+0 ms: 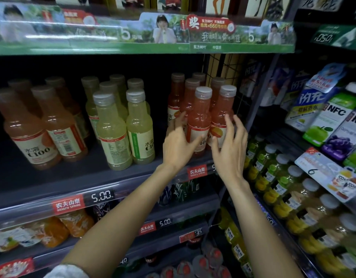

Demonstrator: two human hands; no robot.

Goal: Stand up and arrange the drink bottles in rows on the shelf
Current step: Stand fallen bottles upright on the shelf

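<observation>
Shelf [72, 177] w/ bare deck left of 2 front red bottles [199, 121] near its edge; left hand [179, 143] & right hand [229, 145] flank them, fingers spread wide, gripping nothing.

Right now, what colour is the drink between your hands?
Pinkish red, grey cap, in the front bottle; the head view shows it.

- Shelf [76, 177]: three bottle groups, all upright, in rows front to back.
- Left group [42, 125], middle group [121, 121], right group [201, 109] against the shelf's right end.
- Gaps between groups (widest between middle and right).
- Left hand [179, 141] at the left side of the right group's front bottle; right hand [231, 141] before the group's right front bottle.
- Price rail [101, 196] on the shelf's front edge; more shelves below.
- Cartons [321, 109] on the adjoining rack to the right, bottle rows [289, 189] beneath them.
</observation>
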